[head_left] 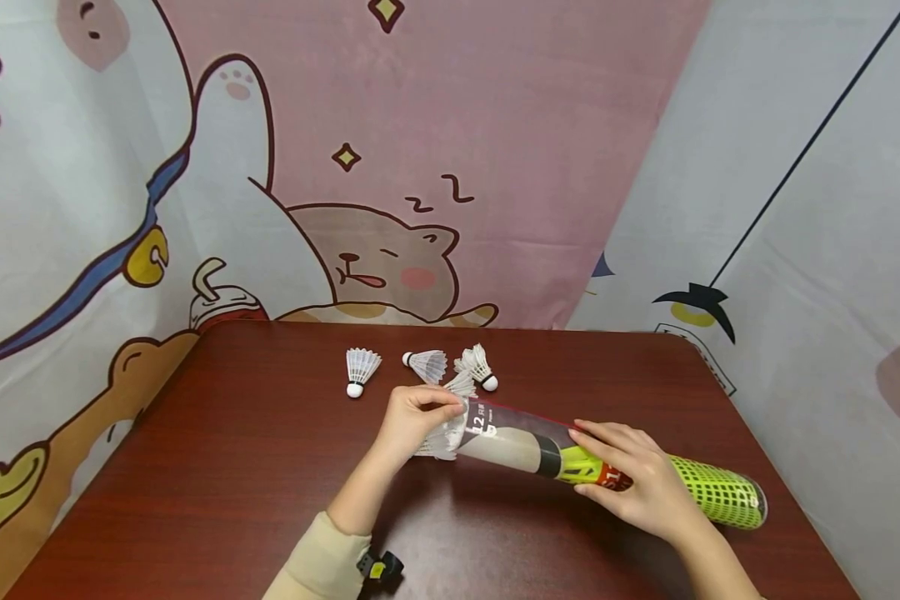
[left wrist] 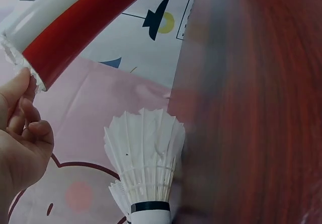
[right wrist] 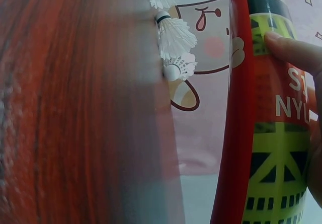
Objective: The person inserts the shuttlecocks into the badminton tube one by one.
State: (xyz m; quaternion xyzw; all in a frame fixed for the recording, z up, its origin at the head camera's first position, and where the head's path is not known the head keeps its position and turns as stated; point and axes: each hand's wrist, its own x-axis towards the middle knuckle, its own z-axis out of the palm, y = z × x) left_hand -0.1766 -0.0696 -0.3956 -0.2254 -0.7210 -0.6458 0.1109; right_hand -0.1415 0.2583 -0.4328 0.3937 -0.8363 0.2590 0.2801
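Observation:
A long shuttlecock tube [head_left: 521, 450], printed yellow-green, red and white, is held at a slant above the table, its far end lower right. My right hand [head_left: 641, 475] grips its middle, thumb below and fingers over the top; in the right wrist view, a finger [right wrist: 289, 48] lies across the print. At the tube's left mouth, my left hand [head_left: 416, 421] pinches the white ragged skirt of a shuttlecock [left wrist: 14, 58] that pokes past the rim. Another white shuttlecock [head_left: 437, 443] lies behind the left hand, partly hidden; a feathered one [left wrist: 146, 156] stands large in the left wrist view.
Toward the back of the brown table [head_left: 255, 450] lie several more white shuttlecocks, including one on the left [head_left: 362, 367] and one on the right [head_left: 478, 365]. A black strapped device [head_left: 381, 568] sits by the left sleeve. A cartoon-printed cloth [head_left: 540, 167] hangs behind the table.

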